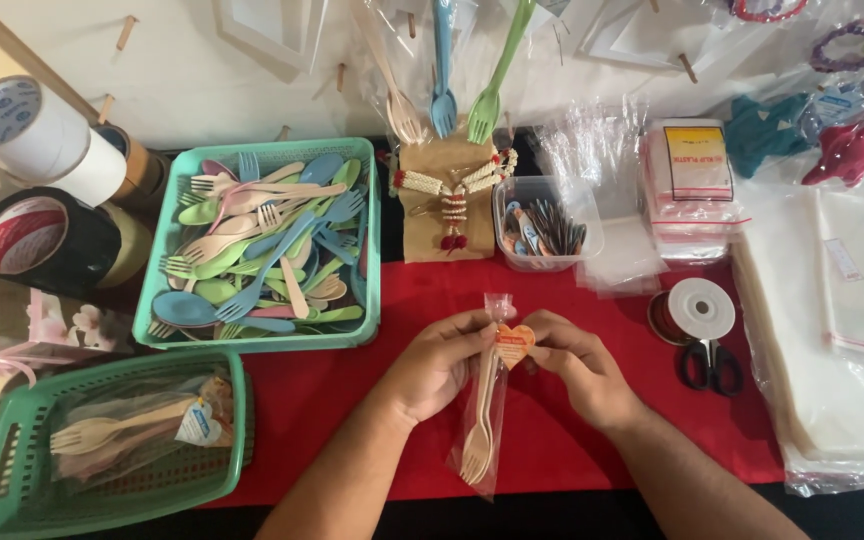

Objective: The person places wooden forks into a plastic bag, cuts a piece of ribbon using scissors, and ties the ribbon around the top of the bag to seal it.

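My left hand (439,362) and my right hand (574,365) meet over the red cloth (352,390), both gripping the top of a narrow clear bag (482,440). Inside it lies beige cutlery with a fork's tines pointing toward me. An orange heart-shaped sticker (513,343) sits at the bag's top, pinched between the fingers of both hands.
A green tray (174,240) of loose pastel forks and spoons stands at the left. A green basket (12,460) with packed bags is at the front left. Tape rolls (22,235), a small sticker tub (542,228), scissors (712,365), a ribbon spool (702,308) and stacked clear bags (822,330) surround the hands.
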